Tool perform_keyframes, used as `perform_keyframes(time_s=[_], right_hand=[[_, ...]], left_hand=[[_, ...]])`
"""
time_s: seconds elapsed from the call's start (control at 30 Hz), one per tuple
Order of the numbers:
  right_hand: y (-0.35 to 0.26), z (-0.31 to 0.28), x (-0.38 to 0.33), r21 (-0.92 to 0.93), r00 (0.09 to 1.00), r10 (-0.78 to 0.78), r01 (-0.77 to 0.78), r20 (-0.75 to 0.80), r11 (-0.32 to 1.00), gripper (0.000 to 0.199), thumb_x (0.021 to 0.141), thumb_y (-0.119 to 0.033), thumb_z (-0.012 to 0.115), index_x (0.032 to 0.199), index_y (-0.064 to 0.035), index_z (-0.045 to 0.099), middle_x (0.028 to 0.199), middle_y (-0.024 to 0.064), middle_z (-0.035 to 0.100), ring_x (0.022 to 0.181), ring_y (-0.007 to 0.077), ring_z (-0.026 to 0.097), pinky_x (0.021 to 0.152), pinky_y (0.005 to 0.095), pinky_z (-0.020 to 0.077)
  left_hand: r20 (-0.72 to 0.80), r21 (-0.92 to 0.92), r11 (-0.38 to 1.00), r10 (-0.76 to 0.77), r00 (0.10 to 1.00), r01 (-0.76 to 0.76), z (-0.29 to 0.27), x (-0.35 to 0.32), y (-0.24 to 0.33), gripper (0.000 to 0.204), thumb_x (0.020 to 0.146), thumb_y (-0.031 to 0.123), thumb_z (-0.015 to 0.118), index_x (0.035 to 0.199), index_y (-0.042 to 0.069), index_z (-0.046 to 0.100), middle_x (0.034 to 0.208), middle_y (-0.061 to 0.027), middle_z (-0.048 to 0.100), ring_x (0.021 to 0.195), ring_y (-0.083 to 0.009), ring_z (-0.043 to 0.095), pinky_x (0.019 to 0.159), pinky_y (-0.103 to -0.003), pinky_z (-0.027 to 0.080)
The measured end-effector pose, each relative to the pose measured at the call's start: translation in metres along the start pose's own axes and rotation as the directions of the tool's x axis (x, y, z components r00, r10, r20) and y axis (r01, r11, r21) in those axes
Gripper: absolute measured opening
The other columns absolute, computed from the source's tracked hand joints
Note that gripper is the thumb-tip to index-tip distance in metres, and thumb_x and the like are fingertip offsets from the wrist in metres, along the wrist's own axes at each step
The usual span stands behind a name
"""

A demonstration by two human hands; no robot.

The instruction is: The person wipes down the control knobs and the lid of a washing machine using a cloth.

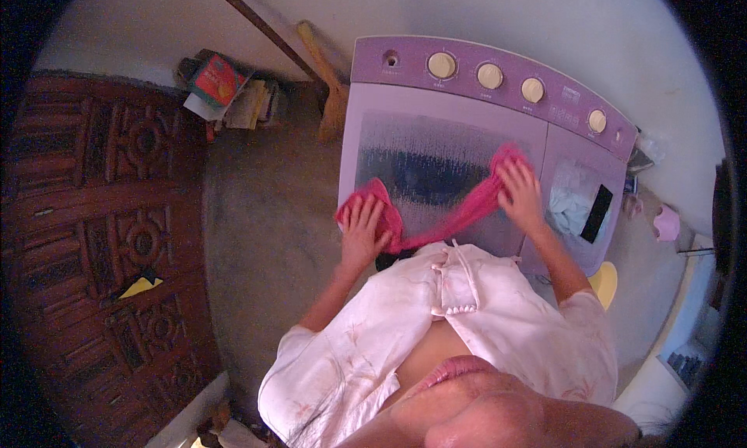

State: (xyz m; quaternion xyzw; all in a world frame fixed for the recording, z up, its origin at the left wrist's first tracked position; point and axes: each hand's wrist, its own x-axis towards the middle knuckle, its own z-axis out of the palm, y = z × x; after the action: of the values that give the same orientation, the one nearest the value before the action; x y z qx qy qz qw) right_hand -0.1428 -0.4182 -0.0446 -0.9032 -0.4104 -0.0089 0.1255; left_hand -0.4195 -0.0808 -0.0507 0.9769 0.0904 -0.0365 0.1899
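A bright pink cloth (459, 213) stretches slantwise across the lid of a purple twin-tub washing machine (352, 129). My left hand (362, 229) grips one bunched end at the lid's left front edge, fingers laid over the fabric. Farther up and to the right, my right hand (520, 193) presses the other bunched end against the lid, its fingers curled over it. Between the hands the cloth hangs in a loose, twisted band close to my shirt. The lid's dark window (424, 172) looks streaked, perhaps wet or misted.
Cream knobs (489, 76) line the machine's back panel. Pale blue fabric (574, 203) shows through the right-hand lid. A broom (333, 98) leans at the wall beside stacked books (253, 106). Left stands a carved wooden door (93, 238); right, a pink plastic item (667, 222) lies on the floor.
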Motion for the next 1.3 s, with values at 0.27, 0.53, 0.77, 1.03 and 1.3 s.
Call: perform_keyframes(time_s=[0.27, 0.53, 0.77, 1.03, 1.3], right_hand=[[-0.059, 0.037, 0.162, 0.048, 0.976, -0.024, 0.036, -0.219, 0.998, 0.053, 0.092, -0.026, 0.060, 0.144, -0.0148, 0.053, 0.157, 0.0076, 0.044, 0.144, 0.0330, 0.038, 0.120, 0.0540, 0.0261], [-0.052, 0.002, -0.024, 0.139, 0.993, -0.066, 0.052, 0.099, 0.989, 0.059, 0.091, -0.023, 0.060, 0.148, -0.0156, 0.051, 0.157, 0.0077, 0.043, 0.148, 0.0325, 0.035, 0.119, 0.0529, 0.0274], [0.018, -0.009, -0.013, 0.107, 0.946, 0.261, -0.244, -0.190, 0.964, 0.061, 0.090, -0.022, 0.061, 0.148, -0.0094, 0.049, 0.159, 0.0119, 0.041, 0.149, 0.0342, 0.034, 0.120, 0.0575, 0.0260], [-0.061, 0.043, 0.135, 0.051, 0.937, 0.047, -0.031, -0.347, 0.998, 0.046, 0.099, -0.034, 0.056, 0.135, -0.0063, 0.061, 0.148, 0.0122, 0.054, 0.138, 0.0345, 0.045, 0.115, 0.0527, 0.0319], [-0.026, 0.004, -0.076, 0.038, 0.990, 0.136, -0.138, 0.045, 0.990, 0.059, 0.094, -0.031, 0.060, 0.150, -0.0143, 0.048, 0.159, 0.0069, 0.041, 0.149, 0.0327, 0.033, 0.120, 0.0514, 0.0282]], left_hand=[[-0.379, 0.067, 0.991, 0.129, 0.916, -0.112, -0.024, 0.213, -0.006, 0.072, 0.094, 0.038, 0.063, 0.154, 0.007, 0.038, 0.164, -0.0143, 0.031, 0.153, -0.0382, 0.022, 0.124, -0.057, 0.013], [-0.011, 0.017, 0.913, 0.408, 0.913, -0.408, 0.011, 0.087, 0.040, 0.065, 0.094, 0.033, 0.064, 0.153, 0.013, 0.044, 0.162, -0.0100, 0.036, 0.152, -0.0346, 0.026, 0.123, -0.057, 0.016], [-0.188, 0.096, 0.990, 0.119, 0.975, -0.102, -0.005, 0.082, -0.013, 0.073, 0.094, 0.042, 0.065, 0.154, 0.009, 0.040, 0.164, -0.0139, 0.032, 0.152, -0.0382, 0.024, 0.122, -0.059, 0.014], [-0.334, 0.147, 0.970, 0.235, 0.913, -0.196, -0.006, 0.247, 0.046, 0.064, 0.093, 0.032, 0.062, 0.151, 0.010, 0.045, 0.161, -0.0136, 0.037, 0.151, -0.0383, 0.027, 0.121, -0.059, 0.018], [-0.044, 0.006, 0.926, 0.378, 0.925, -0.378, 0.034, 0.061, 0.053, 0.062, 0.093, 0.031, 0.065, 0.150, 0.012, 0.048, 0.162, -0.0103, 0.037, 0.152, -0.0364, 0.025, 0.121, -0.060, 0.018]])
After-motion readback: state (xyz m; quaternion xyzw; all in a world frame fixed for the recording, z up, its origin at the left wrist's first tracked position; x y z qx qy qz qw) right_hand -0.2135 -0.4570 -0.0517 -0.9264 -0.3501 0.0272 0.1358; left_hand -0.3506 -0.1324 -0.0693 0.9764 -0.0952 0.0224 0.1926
